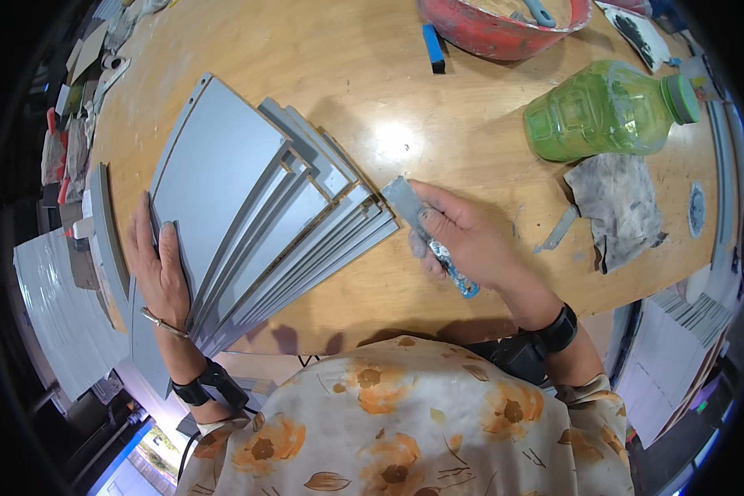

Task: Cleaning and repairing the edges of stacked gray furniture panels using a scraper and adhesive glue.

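Left hand [161, 269] lies flat, pinning the fanned grey panels [256, 219] near the table's [438, 124] front edge; right hand [463, 240] grips a putty knife [426, 231] at their ends. Looks mid-job, progress hard to judge.

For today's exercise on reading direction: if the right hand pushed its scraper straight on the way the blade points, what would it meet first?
The right hand aims the scraper up-left, so it would probably meet the fanned grey panels first; the blade tip already looks at their edge, though depth is unclear.
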`<control>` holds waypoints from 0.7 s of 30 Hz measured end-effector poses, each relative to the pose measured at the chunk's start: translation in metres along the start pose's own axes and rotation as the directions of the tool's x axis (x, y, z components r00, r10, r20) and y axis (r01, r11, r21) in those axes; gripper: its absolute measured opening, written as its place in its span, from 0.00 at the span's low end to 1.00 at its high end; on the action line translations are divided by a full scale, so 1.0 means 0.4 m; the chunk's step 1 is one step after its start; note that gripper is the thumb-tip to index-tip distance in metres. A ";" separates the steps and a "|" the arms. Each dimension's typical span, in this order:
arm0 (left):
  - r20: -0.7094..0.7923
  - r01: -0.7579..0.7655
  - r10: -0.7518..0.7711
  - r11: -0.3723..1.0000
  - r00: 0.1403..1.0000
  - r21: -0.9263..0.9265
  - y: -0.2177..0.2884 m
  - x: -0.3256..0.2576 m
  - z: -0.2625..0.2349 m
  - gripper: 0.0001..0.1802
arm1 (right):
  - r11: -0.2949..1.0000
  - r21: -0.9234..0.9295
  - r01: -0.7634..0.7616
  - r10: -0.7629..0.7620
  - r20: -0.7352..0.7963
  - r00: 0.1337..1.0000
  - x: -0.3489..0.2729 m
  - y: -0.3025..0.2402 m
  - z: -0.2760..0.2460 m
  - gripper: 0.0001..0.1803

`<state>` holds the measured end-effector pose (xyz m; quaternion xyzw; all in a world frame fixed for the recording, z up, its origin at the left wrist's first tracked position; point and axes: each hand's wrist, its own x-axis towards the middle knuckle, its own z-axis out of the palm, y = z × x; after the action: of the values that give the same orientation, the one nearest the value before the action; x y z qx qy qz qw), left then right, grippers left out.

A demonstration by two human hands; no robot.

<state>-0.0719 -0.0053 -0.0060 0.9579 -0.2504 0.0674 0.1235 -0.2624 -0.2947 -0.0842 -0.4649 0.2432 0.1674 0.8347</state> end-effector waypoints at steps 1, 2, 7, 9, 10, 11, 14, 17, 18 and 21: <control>-0.005 -0.009 0.009 1.000 1.000 -0.002 -0.002 0.000 0.000 0.27 | 0.998 0.029 0.054 -0.055 0.027 0.998 0.001 -0.005 -0.003 0.22; -0.011 -0.019 0.019 1.000 1.000 -0.005 -0.005 0.000 0.001 0.27 | 0.992 0.059 0.107 -0.110 0.053 0.992 0.000 -0.008 -0.005 0.22; -0.026 -0.021 0.020 1.000 0.999 -0.023 -0.007 -0.001 0.004 0.27 | 0.968 -0.159 0.194 -0.195 0.008 0.981 -0.012 -0.039 0.009 0.21; -0.036 -0.009 0.008 0.999 0.999 -0.032 -0.009 -0.004 0.011 0.27 | 0.913 -0.353 0.205 -0.235 -0.044 0.971 -0.015 -0.049 0.012 0.21; -0.035 -0.010 0.009 1.000 0.999 -0.017 -0.006 -0.003 0.007 0.26 | 0.667 -0.667 0.332 -0.447 -0.002 0.894 -0.015 -0.051 0.005 0.21; -0.033 -0.011 0.011 1.000 0.999 -0.003 -0.003 -0.002 0.004 0.26 | 0.307 -0.876 0.373 -0.610 0.120 0.783 -0.015 -0.055 0.003 0.21; -0.034 -0.003 0.003 1.000 0.999 -0.011 0.002 -0.006 0.000 0.26 | 0.197 -0.956 0.217 -0.504 0.091 0.859 -0.044 -0.106 0.044 0.21; -0.041 0.009 -0.010 1.000 0.999 -0.022 -0.001 -0.008 0.003 0.27 | 0.072 -0.982 0.176 -0.404 0.133 0.905 -0.058 -0.144 0.081 0.19; -0.042 0.017 -0.018 1.000 0.999 -0.025 -0.003 -0.009 0.004 0.27 | 0.066 -0.982 0.177 -0.399 0.137 0.906 -0.054 -0.144 0.091 0.19; -0.035 0.037 -0.037 0.999 0.999 -0.001 -0.005 -0.012 -0.003 0.29 | -0.032 -0.989 0.143 -0.413 0.144 0.899 -0.047 -0.157 0.114 0.20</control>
<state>-0.0750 -0.0011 -0.0061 0.9610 -0.2305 0.0819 0.1291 -0.2347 -0.2885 -0.0096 -0.9611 0.0399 0.0687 0.2646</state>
